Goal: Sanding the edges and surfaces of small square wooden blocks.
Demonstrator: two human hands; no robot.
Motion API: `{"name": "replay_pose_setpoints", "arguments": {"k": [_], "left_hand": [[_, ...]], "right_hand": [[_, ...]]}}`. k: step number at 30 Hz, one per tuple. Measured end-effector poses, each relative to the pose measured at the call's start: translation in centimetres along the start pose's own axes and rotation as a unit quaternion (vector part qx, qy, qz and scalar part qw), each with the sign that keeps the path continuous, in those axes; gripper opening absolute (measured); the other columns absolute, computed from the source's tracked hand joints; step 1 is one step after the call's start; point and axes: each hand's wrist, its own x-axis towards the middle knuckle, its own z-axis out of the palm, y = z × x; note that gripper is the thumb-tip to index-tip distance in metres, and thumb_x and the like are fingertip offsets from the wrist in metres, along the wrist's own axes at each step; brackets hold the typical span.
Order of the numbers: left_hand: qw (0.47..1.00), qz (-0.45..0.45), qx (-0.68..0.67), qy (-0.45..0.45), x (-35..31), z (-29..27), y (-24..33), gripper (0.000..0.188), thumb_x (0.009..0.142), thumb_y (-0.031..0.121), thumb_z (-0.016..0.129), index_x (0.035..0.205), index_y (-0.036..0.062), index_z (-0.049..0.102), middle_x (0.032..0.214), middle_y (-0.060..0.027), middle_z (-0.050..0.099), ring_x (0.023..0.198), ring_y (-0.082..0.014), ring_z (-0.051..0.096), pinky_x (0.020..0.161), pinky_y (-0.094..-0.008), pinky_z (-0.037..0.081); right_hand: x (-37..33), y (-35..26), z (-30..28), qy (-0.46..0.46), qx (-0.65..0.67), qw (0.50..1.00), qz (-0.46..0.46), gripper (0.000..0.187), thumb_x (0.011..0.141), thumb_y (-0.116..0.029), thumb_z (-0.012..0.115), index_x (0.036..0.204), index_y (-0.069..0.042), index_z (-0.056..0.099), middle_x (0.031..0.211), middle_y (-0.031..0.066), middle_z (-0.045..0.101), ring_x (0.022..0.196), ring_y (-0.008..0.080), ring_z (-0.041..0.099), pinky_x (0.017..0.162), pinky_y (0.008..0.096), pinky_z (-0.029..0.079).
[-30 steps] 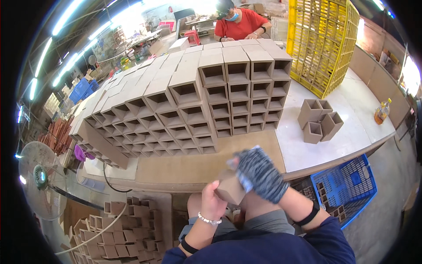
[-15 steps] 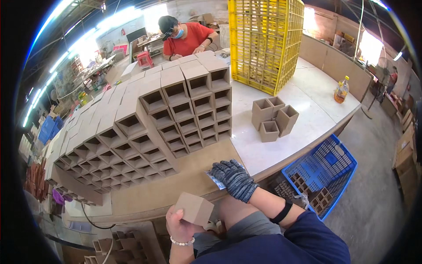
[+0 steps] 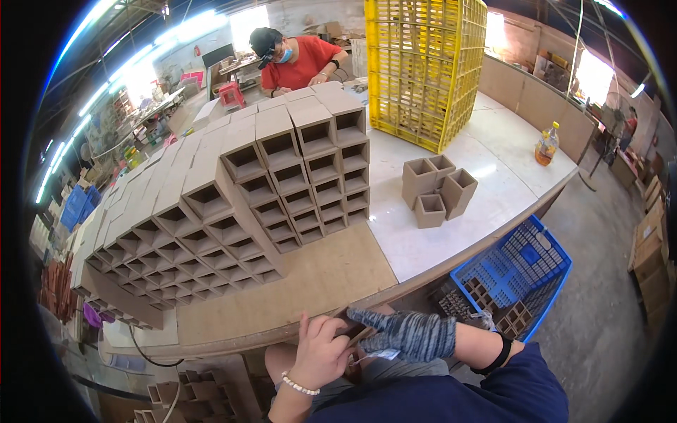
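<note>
My bare left hand point(image 3: 319, 356), with a beaded bracelet at the wrist, is held over my lap at the table's front edge. Its fingers are curled round a brown square box point(image 3: 358, 333), of which only a sliver shows between my hands. My right hand point(image 3: 412, 334), in a grey knitted glove, comes against the box from the right with its forefinger stretched out. A small blue-and-white slip point(image 3: 384, 354) sticks out under the gloved fingers; its kind is unclear.
Stacked open square boxes point(image 3: 303, 169) fill the table's left side. Several loose boxes point(image 3: 430, 210) stand by a tall yellow crate point(image 3: 416, 77). A bottle of amber liquid point(image 3: 547, 144) is at the right. A blue crate point(image 3: 557, 282) sits below. A person in red point(image 3: 307, 60) works opposite.
My left hand has turned and moved right with the box, which is now mostly hidden. My gloved right hand has come down from the table edge to meet it.
</note>
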Motion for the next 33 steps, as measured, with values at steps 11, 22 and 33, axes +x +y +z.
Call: {"name": "replay_pose_setpoints", "arguments": {"k": [11, 22, 33], "left_hand": [[0.971, -0.100, 0.024, 0.215, -0.3, -0.2, -0.2, 0.044, 0.064, 0.010, 0.068, 0.105, 0.0066, 0.054, 0.120, -0.0188, 0.039, 0.104, -0.0354, 0.040, 0.093, -0.0463, 0.031], [0.953, -0.209, 0.025, 0.218, -8.2, -0.6, -1.3, 0.035, 0.065, 0.002, 0.062, 0.099, 0.0033, 0.055, 0.119, -0.0207, 0.038, 0.098, -0.0335, 0.047, 0.084, -0.0390, 0.041], [0.940, -0.254, -0.026, 0.226, -10.1, 1.3, -1.2, 0.031, 0.065, -0.003, 0.059, 0.096, 0.0007, 0.053, 0.122, -0.0188, 0.036, 0.096, -0.0290, 0.049, 0.083, -0.0365, 0.042]], "right_hand": [[-1.2, 5.8, -6.8, 0.255, -0.351, 0.900, -0.047, 0.031, 0.064, 0.000, 0.052, 0.093, -0.005, 0.060, 0.100, 0.0156, 0.056, 0.103, 0.0325, 0.048, 0.093, 0.0398, 0.037], [-1.6, 12.7, -17.6, 0.278, -0.426, 0.835, 0.210, 0.028, 0.068, 0.002, 0.057, 0.094, -0.007, 0.061, 0.101, 0.0159, 0.055, 0.099, 0.0323, 0.050, 0.089, 0.0360, 0.040], [-0.8, 13.2, -17.8, 0.224, -0.387, 0.851, 0.276, 0.038, 0.070, -0.003, 0.057, 0.107, -0.011, 0.058, 0.112, 0.0148, 0.050, 0.106, 0.0301, 0.047, 0.095, 0.0337, 0.037]]}}
